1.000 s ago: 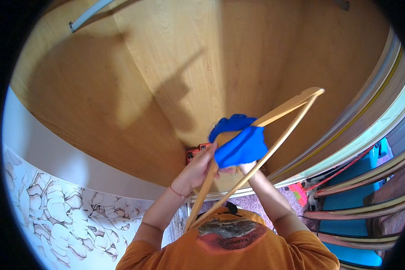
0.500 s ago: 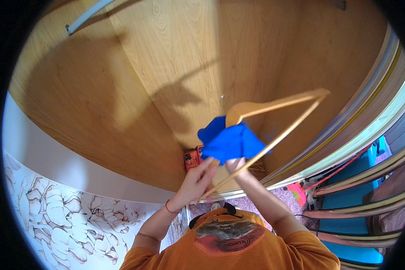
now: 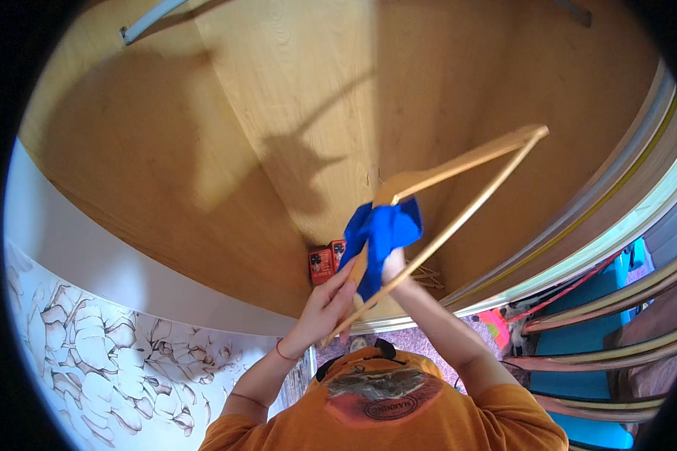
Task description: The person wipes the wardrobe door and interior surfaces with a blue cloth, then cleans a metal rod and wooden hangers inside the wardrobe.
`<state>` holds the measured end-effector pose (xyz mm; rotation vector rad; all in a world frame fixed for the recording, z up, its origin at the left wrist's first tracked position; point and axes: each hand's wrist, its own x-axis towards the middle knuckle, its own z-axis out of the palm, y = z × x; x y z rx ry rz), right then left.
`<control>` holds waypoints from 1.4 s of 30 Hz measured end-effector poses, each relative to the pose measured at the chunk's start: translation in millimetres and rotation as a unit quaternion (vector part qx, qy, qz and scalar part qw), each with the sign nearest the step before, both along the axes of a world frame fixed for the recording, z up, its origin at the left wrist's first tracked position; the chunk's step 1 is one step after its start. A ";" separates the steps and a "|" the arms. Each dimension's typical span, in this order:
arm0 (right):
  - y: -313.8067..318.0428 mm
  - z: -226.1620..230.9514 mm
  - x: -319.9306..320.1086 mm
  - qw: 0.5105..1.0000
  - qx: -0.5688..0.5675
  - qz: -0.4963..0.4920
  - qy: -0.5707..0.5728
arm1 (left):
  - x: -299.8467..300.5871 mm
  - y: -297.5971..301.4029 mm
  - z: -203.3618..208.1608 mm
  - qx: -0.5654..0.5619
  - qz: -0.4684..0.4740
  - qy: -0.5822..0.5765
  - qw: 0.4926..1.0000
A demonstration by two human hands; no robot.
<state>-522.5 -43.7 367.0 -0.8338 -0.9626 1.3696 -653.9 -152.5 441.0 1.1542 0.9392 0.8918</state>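
Note:
In front of me a wooden clothes hanger slants from lower left to upper right, with its thin bottom bar nearest to me. My left hand is closed around the hanger's left end. A bright blue cloth is bunched over the hanger's left arm, near its middle. My right hand is behind the bar, against the lower right part of the cloth. Its fingers are mostly hidden by the cloth, but it appears to grip it.
A wood-grain wardrobe interior surrounds the hanger. Low inside stand red boxes, with several wooden hangers to their right. A pale rail is at upper left. Shelf-like slats and a turquoise surface are at right.
The blue cloth has gone from spread out to narrower and bunched, exposing more of the hanger's left arm. The hanger's far right end has risen slightly. My right hand has shifted slightly up and left.

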 end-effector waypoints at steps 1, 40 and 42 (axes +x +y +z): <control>-11.6 -14.8 -4.0 0.995 0.071 -0.015 -0.073 | -0.2 6.0 -4.1 -0.018 0.013 -0.007 1.000; -17.7 25.4 60.1 0.819 0.276 -0.025 -0.503 | -48.0 49.0 13.9 0.449 0.057 0.510 0.732; -16.7 36.7 62.6 0.823 0.307 -0.033 -0.477 | -34.2 48.2 4.3 0.418 0.014 0.466 0.780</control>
